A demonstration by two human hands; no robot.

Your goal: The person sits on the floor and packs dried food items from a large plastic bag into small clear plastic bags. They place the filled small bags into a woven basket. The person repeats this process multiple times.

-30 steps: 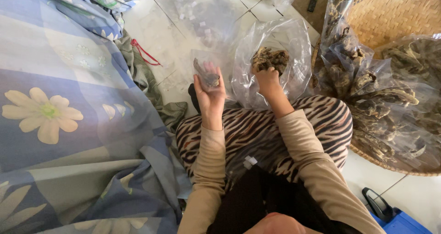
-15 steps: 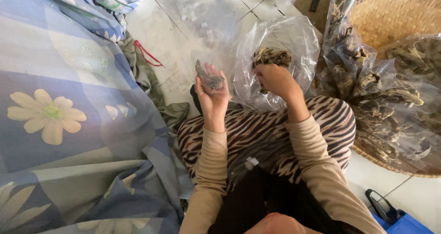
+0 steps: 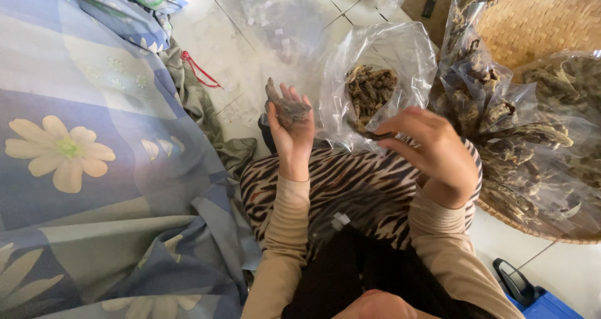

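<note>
Dried brown pieces (image 3: 289, 109) in left hand (image 3: 292, 134), right hand (image 3: 432, 153) pinching one

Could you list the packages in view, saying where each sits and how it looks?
Open clear plastic bag: on the floor ahead of the right hand, crumpled, holding brown dried pieces.
Filled clear plastic bags: in the woven basket at right, lumpy, brown contents.
Labels, signs or screens: none readable.

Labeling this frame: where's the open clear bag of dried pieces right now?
Head view, upper centre: the open clear bag sits on the floor beyond the zebra-striped lap, between the left hand and right hand, left of the woven basket.
</note>
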